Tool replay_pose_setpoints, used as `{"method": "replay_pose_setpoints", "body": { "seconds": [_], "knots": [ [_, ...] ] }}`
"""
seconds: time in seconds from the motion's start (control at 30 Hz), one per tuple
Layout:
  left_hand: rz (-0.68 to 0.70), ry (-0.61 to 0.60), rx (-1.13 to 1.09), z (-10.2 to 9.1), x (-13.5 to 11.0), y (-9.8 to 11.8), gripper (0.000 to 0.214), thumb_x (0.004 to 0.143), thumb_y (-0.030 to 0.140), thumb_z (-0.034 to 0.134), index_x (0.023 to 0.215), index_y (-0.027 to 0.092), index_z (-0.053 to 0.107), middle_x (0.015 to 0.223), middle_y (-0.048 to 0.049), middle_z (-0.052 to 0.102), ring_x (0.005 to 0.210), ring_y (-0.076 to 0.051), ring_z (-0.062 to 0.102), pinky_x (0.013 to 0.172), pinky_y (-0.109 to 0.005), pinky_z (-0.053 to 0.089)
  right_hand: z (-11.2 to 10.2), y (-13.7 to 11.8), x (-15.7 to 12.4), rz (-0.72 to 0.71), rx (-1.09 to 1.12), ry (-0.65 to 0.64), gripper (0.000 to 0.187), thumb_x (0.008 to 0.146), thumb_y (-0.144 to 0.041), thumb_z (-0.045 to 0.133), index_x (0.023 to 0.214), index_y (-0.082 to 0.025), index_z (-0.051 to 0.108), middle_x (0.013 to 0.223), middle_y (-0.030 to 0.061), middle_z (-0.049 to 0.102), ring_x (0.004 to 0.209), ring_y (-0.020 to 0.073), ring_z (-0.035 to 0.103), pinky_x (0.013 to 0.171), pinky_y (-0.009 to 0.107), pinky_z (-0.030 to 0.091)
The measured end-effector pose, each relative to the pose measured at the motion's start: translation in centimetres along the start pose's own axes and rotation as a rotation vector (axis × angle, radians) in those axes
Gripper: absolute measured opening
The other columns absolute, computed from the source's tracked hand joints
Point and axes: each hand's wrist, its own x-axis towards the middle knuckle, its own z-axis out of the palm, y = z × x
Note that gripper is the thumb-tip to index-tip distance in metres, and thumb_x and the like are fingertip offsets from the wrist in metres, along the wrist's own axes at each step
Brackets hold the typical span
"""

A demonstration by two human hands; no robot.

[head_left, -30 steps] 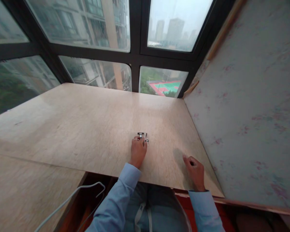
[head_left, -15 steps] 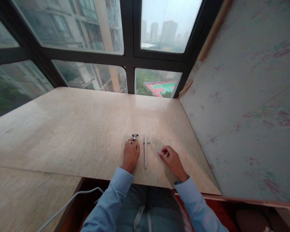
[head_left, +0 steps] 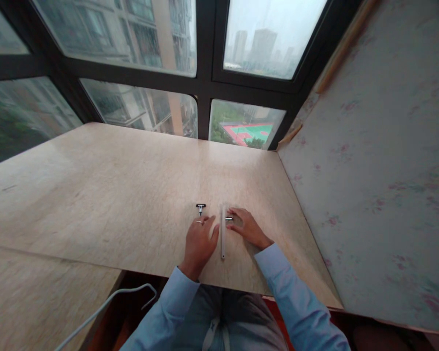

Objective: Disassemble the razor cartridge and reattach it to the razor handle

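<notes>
A thin white bar (head_left: 223,241) with a small hole near its near end lies on the table, pointing away from me. At its right side sits a short, shiny metallic cylinder (head_left: 229,219), too small to name surely. My right hand (head_left: 249,228) is around this cylinder, thumb and fingers apart on either side; whether they touch it I cannot tell. Left of the bar, my left hand (head_left: 201,240) is low over the table, thumb and fingers spread, holding nothing visible. Just beyond its fingers lies a T-shaped black and silver piece (head_left: 201,208), like a razor head.
The pale table (head_left: 131,195) runs up to dark-framed windows (head_left: 204,92). A flower-patterned wall (head_left: 373,195) bounds the right side. At the lower left, a white cable (head_left: 106,304) hangs across a gap beside another tabletop section (head_left: 40,292).
My right hand has moved left to the small cylinder and opened its fingers around it. My left hand has drawn back from the T-shaped piece and spread its fingers. The view has shifted slightly.
</notes>
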Motion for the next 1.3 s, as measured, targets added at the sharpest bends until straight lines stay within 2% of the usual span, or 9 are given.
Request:
{"method": "replay_pose_setpoints", "body": {
  "seconds": [0.07,0.17,0.33,0.53,0.7,0.9,1.07,1.17,1.3],
  "knots": [
    [-0.009,-0.156,-0.001,0.1,-0.5,1.6,0.038,0.093,0.039,0.05,0.124,0.019,0.06,0.104,-0.0115,0.069,0.095,-0.025,0.065,0.081,-0.036,0.051,-0.1,0.0,-0.2,-0.006,0.017,0.008,0.054,0.08,-0.043,0.072,0.128,-0.021,0.059,0.123,0.0125,0.066,0.116,0.0295,0.058,0.102,0.048,0.042],
    [-0.114,-0.271,0.044,0.7,-0.9,3.1,0.047,0.09,0.038,0.057,0.131,0.018,0.053,0.103,-0.012,0.069,0.091,-0.026,0.067,0.075,-0.033,0.05,-0.2,0.1,-0.4,-0.005,0.026,0.023,0.054,0.079,-0.043,0.073,0.127,-0.021,0.059,0.123,0.0122,0.066,0.116,0.0292,0.058,0.102,0.048,0.042],
    [-0.185,-0.257,0.001,1.7,-0.6,2.7,0.036,0.09,0.027,0.054,0.124,0.016,0.055,0.104,-0.012,0.068,0.093,-0.023,0.066,0.078,-0.03,0.048,-0.2,0.4,-0.6,-0.013,0.029,0.034,0.055,0.079,-0.041,0.074,0.127,-0.021,0.059,0.122,0.0122,0.066,0.115,0.0282,0.059,0.101,0.047,0.043],
    [-0.232,-0.201,-0.034,1.6,-0.7,1.7,0.023,0.088,0.02,0.052,0.107,0.017,0.064,0.095,-0.0092,0.071,0.089,-0.022,0.066,0.078,-0.031,0.046,-0.5,0.4,-0.6,-0.003,0.014,0.034,0.053,0.079,-0.04,0.074,0.126,-0.021,0.059,0.12,0.012,0.067,0.114,0.0283,0.059,0.1,0.047,0.044],
    [-0.244,-0.18,-0.002,0.9,-1.2,1.8,0.022,0.09,0.02,0.05,0.104,0.016,0.066,0.096,-0.0094,0.071,0.088,-0.022,0.066,0.076,-0.03,0.046,-0.8,0.8,-0.7,-0.004,0.0,0.05,0.049,0.079,-0.039,0.073,0.124,-0.02,0.062,0.12,0.0126,0.067,0.113,0.0291,0.06,0.099,0.047,0.045],
    [-0.254,-0.254,0.159,0.1,-1.5,2.5,0.028,0.095,0.024,0.043,0.093,0.019,0.07,0.094,-0.0101,0.07,0.08,-0.021,0.066,0.065,-0.028,0.044,-0.9,1.0,-0.9,-0.014,-0.011,0.038,0.047,0.08,-0.04,0.072,0.123,-0.023,0.063,0.12,0.0112,0.067,0.116,0.0296,0.06,0.101,0.049,0.043],
    [-0.233,-0.183,0.131,0.2,-2.2,2.3,0.024,0.094,0.026,0.047,0.093,0.019,0.07,0.097,-0.0101,0.069,0.083,-0.021,0.066,0.069,-0.029,0.046,-0.8,1.1,-1.0,-0.005,0.008,0.04,0.051,0.078,-0.039,0.074,0.125,-0.024,0.063,0.121,0.0104,0.067,0.117,0.0301,0.06,0.103,0.05,0.042],
    [-0.203,-0.066,0.091,-0.1,-2.1,1.5,0.024,0.093,0.026,0.048,0.1,0.019,0.07,0.097,-0.0098,0.068,0.083,-0.021,0.065,0.071,-0.03,0.048,-0.8,1.2,-1.0,0.018,0.028,0.045,0.057,0.076,-0.04,0.075,0.129,-0.025,0.06,0.126,0.0109,0.064,0.119,0.0304,0.058,0.103,0.05,0.042],
    [-0.223,0.082,0.094,-0.6,-0.7,-0.4,0.027,0.092,0.029,0.05,0.109,0.016,0.067,0.103,-0.0111,0.065,0.089,-0.023,0.063,0.075,-0.032,0.049,-1.1,1.3,-1.4,0.033,0.041,0.044,0.059,0.077,-0.042,0.074,0.131,-0.024,0.059,0.129,0.0128,0.063,0.121,0.0311,0.057,0.104,0.051,0.042]
  ]
}}
